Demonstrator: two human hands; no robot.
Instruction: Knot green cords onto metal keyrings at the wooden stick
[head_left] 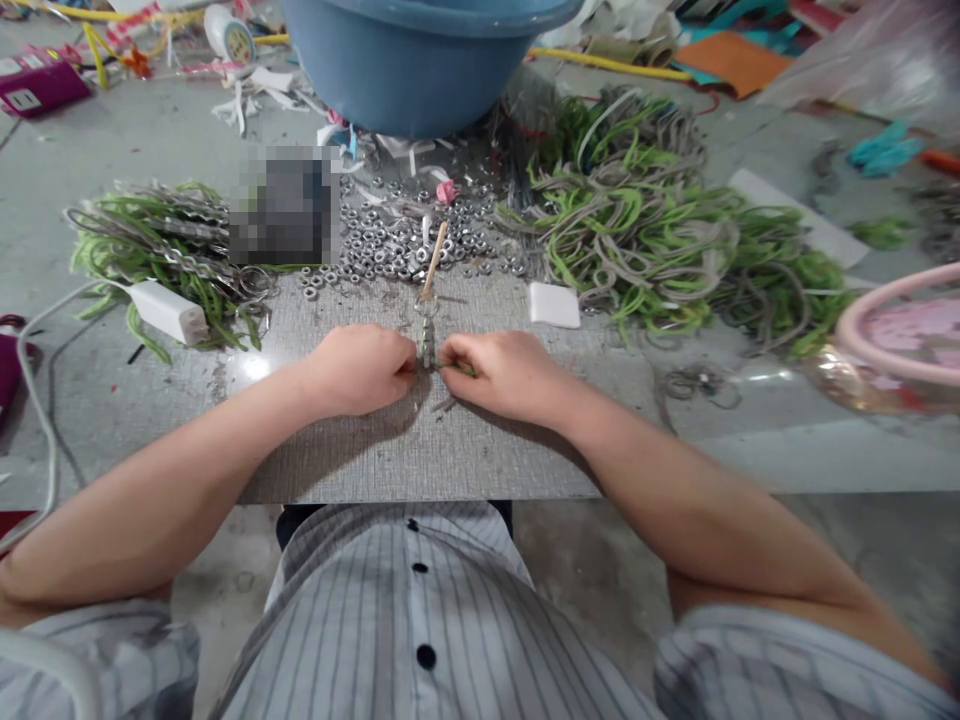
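Note:
In the middle of the board, a short braided cord piece with metal nuts (427, 340) lies lengthwise below a thin metal ring. A small wooden stick (435, 260) stands at the ring. My left hand (365, 370) is closed in a fist at the left of the braid, fingers pinched on a cord end mostly hidden by them. From the right, my right hand (506, 372) pinches another cord end, with a bit of green showing under the fingers. Loose metal nuts (390, 240) are scattered just beyond the braid.
A heap of green and grey cords (637, 220) lies to the right, beside a white block (554, 305). Finished-looking braided pieces (165, 235) and a white adapter with cable (169, 312) are at left. A blue basin (420, 70) stands behind; a pink-rimmed item (862, 325) is far right.

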